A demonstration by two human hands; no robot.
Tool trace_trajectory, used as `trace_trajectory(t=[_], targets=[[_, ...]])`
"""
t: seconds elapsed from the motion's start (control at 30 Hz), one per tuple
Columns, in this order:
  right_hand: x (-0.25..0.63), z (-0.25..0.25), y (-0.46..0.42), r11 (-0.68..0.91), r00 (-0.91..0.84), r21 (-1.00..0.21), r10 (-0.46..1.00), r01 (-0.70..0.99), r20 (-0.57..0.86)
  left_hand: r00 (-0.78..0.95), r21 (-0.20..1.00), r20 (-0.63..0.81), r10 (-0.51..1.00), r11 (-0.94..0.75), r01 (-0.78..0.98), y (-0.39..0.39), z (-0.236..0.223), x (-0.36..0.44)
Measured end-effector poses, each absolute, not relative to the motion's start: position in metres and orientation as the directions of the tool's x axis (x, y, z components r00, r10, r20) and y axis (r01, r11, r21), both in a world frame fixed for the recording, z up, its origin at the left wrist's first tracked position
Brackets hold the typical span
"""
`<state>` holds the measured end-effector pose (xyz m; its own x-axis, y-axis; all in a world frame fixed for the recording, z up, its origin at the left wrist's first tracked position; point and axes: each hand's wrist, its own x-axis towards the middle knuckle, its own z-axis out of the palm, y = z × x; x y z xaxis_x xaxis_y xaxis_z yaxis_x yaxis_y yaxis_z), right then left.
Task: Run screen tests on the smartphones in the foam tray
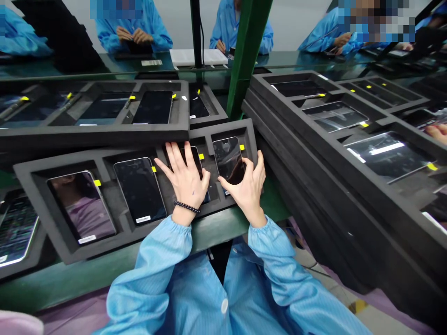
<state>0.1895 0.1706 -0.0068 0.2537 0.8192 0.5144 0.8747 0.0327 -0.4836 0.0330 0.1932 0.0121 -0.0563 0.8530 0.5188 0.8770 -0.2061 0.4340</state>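
A black foam tray lies slanted in front of me, with a row of dark-screened smartphones in its compartments. My left hand is spread flat over one smartphone, hiding most of it. At the tray's right end, my right hand has its thumb and index finger at opposite edges of another smartphone; its other fingers reach the tray's right wall. Farther left in the tray are two more smartphones, a middle one and a left one. Each has a yellow tab.
Another loaded foam tray overlaps the far edge of mine. To the right rises a tall stack of foam trays. A green post stands beyond. Co-workers in blue sleeves sit across the green bench. Someone's hand shows at far right.
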Motion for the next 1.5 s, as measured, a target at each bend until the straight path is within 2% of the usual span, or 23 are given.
trace_trajectory(t=[0.17, 0.3, 0.47, 0.63, 0.8, 0.93, 1.1, 1.2, 1.37, 1.5], targets=[[0.187, -0.007, 0.169, 0.038, 0.254, -0.49, 0.82, 0.871, 0.513, -0.049, 0.44, 0.516, 0.855, -0.216, 0.872, 0.194, 0.013, 0.036], [0.2, -0.005, 0.169, 0.096, 0.239, -0.578, 0.846, 0.81, 0.476, 0.019, 0.448, 0.582, 0.813, -0.341, 0.826, 0.186, 0.02, 0.016], [0.243, 0.001, 0.197, 0.172, 0.16, -0.795, 0.934, 0.581, 0.319, 0.006, 0.425, 0.712, 0.702, -0.437, 0.793, 0.181, 0.024, -0.036], [0.267, -0.001, 0.219, 0.223, -0.013, -0.916, 0.973, 0.333, 0.232, 0.108, 0.353, 0.659, 0.744, -0.434, 0.829, 0.184, 0.012, -0.062], [0.274, -0.001, 0.211, 0.249, -0.141, -0.919, 0.966, 0.306, 0.215, 0.205, 0.301, 0.609, 0.766, -0.463, 0.834, 0.183, 0.006, -0.065], [0.274, -0.002, 0.21, 0.283, -0.15, -0.891, 0.958, 0.356, 0.244, 0.211, 0.299, 0.612, 0.762, -0.469, 0.831, 0.183, 0.007, -0.064], [0.262, -0.01, 0.214, 0.203, 0.104, -0.892, 0.959, 0.404, 0.265, 0.004, 0.357, 0.762, 0.647, -0.426, 0.831, 0.178, 0.013, -0.056], [0.258, -0.012, 0.214, 0.2, 0.127, -0.901, 0.956, 0.384, 0.266, -0.059, 0.376, 0.799, 0.599, -0.421, 0.825, 0.175, 0.014, -0.052], [0.258, -0.01, 0.21, 0.206, 0.101, -0.879, 0.957, 0.429, 0.273, 0.038, 0.335, 0.693, 0.72, -0.369, 0.867, 0.177, 0.007, -0.047], [0.27, -0.01, 0.208, 0.282, -0.065, -0.863, 0.957, 0.42, 0.282, 0.093, 0.344, 0.584, 0.807, -0.349, 0.872, 0.175, 0.005, -0.049]])
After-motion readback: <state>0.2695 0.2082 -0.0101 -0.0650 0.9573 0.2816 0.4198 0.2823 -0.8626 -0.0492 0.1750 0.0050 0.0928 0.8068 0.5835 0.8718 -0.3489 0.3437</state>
